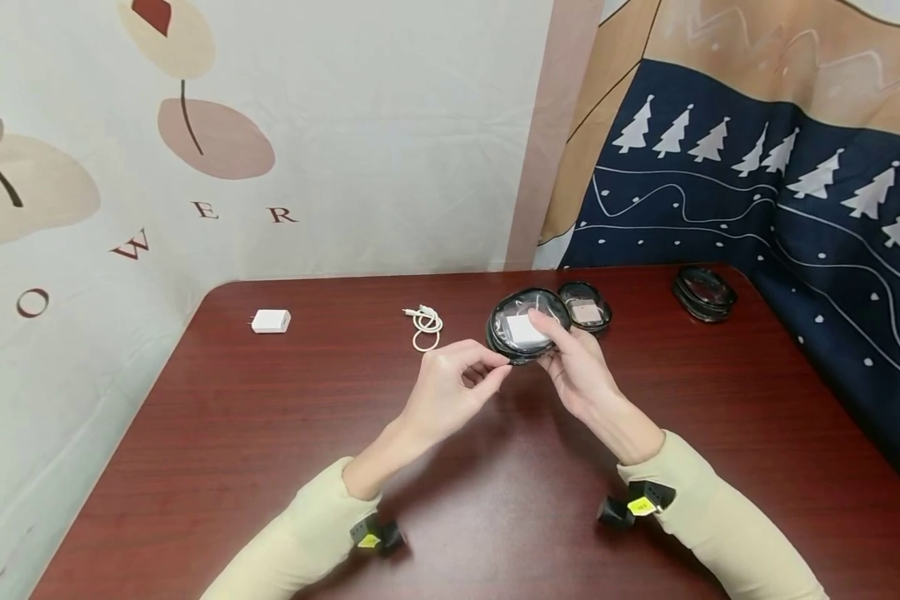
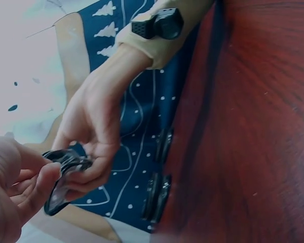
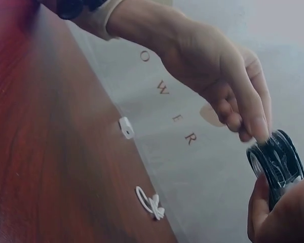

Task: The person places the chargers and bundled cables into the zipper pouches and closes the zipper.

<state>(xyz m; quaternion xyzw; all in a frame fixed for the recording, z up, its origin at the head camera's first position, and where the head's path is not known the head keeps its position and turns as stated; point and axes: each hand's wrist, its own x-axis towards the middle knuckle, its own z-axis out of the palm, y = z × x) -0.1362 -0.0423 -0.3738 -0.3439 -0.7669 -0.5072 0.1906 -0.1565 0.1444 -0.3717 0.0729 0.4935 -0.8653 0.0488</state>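
Note:
A round black-rimmed case (image 1: 512,308) with a clear window is held above the table, a flat white item (image 1: 525,332) showing through it. My right hand (image 1: 581,371) grips its right side, thumb on the window. At the near left rim, my left hand (image 1: 446,387) pinches the edge between thumb and fingertips; whether a zipper pull is there, I cannot tell. Seen edge-on in the right wrist view, the case (image 3: 275,158) looks thick, with dark rims front and back.
Behind my right hand lies a similar round case (image 1: 585,310) with a pale item inside. Another dark round case (image 1: 705,292) is at the table's far right corner. A coiled white cable (image 1: 425,323) and a white charger plug (image 1: 271,321) lie along the back, left of my hands.

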